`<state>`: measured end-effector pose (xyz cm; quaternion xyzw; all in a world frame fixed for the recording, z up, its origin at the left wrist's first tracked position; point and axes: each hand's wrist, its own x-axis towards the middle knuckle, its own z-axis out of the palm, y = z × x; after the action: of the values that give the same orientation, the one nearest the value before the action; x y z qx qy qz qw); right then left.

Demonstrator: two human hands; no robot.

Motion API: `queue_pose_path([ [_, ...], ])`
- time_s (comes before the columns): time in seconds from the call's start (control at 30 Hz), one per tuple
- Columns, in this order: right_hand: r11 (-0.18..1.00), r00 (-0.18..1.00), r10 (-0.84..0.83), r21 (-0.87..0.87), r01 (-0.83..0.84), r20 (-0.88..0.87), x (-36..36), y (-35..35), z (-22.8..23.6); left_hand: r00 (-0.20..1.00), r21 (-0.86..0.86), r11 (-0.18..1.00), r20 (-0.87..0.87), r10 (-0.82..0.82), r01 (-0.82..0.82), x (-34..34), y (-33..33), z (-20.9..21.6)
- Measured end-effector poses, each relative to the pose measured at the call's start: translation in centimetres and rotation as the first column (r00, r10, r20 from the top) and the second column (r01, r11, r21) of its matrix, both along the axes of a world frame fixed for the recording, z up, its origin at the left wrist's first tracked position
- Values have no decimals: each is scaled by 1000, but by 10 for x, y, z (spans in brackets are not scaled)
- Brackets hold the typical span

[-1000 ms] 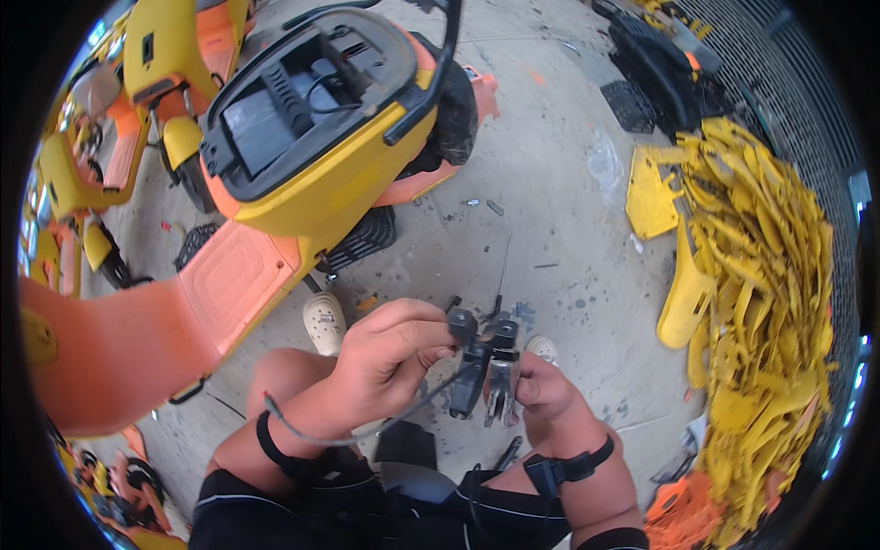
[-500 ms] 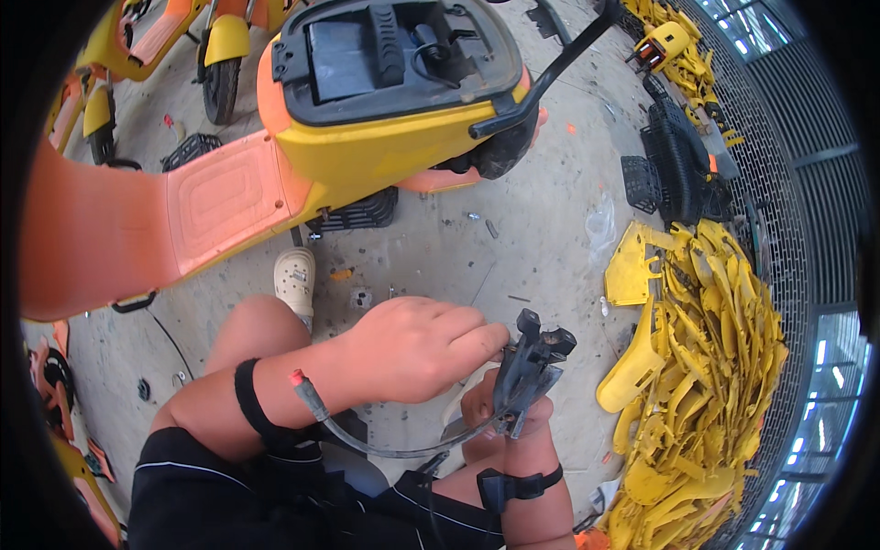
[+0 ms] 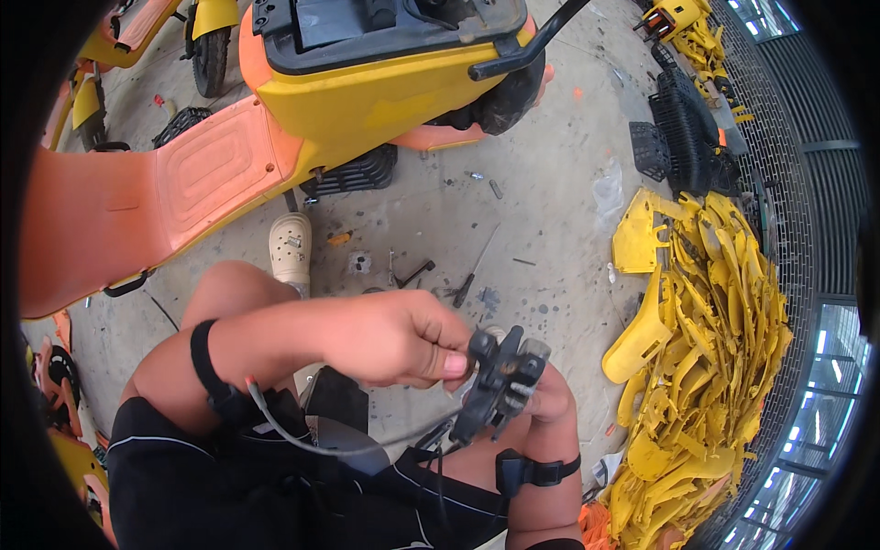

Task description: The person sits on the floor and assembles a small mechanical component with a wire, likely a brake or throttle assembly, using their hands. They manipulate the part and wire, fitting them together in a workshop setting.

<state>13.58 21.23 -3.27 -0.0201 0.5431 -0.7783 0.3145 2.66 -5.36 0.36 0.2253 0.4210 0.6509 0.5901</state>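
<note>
A black plastic fitting (image 3: 496,383), blocky and with several lugs, is held in front of my knees. From it a thin grey cable (image 3: 353,451) trails left to a red tip beside my left forearm. My right hand (image 3: 550,396) grips the fitting from behind and the right, its fingers partly hidden by it. My left hand (image 3: 390,341) is closed, thumb against curled fingers, right at the fitting's left edge. Whatever sits in that pinch is too small or hidden to name.
Ahead stands a yellow and orange scooter (image 3: 357,119) with its seat compartment uncovered. A screwdriver (image 3: 469,280) and a black-handled tool (image 3: 417,272) lie on the floor beyond my hands. A heap of yellow plastic panels (image 3: 701,385) rises at right, with black baskets (image 3: 649,151) behind it.
The fitting has turned and shifted slightly left. My left hand has rotated, so its thumb now shows. The view has moved, bringing the floor tools out from behind my hand.
</note>
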Motion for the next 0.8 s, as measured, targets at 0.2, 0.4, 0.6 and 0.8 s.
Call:
queue_pose_path([
  [0.2, 998, 996, 49, -31, -47, 67, 5, 2, 3, 951, 37, 972, 199, -236, 234, 0, 2, -13],
  [0.4, 996, 989, -43, -66, 53, 144, 9, 10, -15, 769, 27, 918, -537, 347, -396, 12, 11, 0],
  [0.6, 985, 993, -98, -136, 107, 71, 0, -6, -22, 303, 289, 788, -807, 506, -544, 6, 20, 0],
  [0.8, 996, 994, -85, -29, 83, -74, -15, -17, 12, 902, -1, 978, -387, 191, -208, -14, 2, -6],
])
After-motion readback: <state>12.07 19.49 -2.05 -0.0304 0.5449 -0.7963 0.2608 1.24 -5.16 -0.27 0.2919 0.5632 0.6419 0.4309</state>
